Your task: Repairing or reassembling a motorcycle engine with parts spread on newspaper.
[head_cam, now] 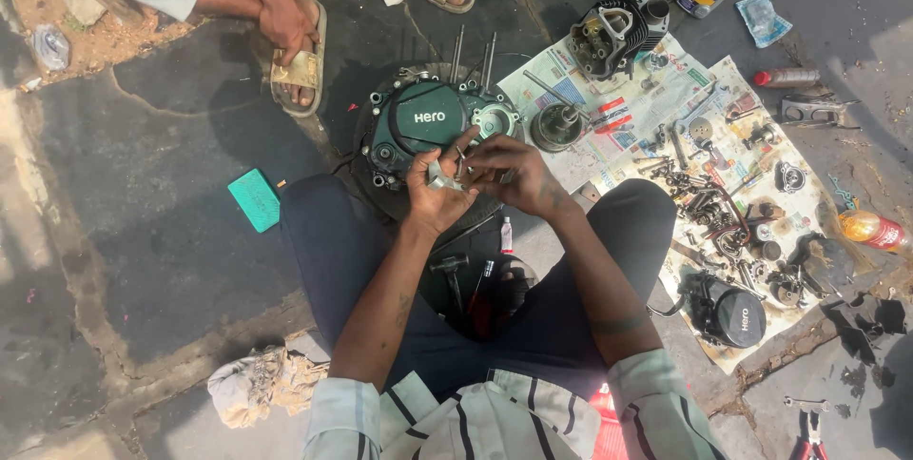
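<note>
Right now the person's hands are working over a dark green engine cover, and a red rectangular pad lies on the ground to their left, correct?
Not quite. The head view shows the pad is teal green, not red. Both hands, left hand and right hand, do work over the dark green engine cover.

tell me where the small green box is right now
In the head view, the small green box lies on the dark ground at the person's left, beside their left knee and left of the green engine cover.

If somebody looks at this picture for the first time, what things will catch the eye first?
At the centre, the left hand and right hand pinch a small metal part above a dark green engine case on the ground. To the right, a newspaper sheet carries scattered engine parts and a finned cylinder head. Top left, another person's hand touches a sandalled foot.
</note>
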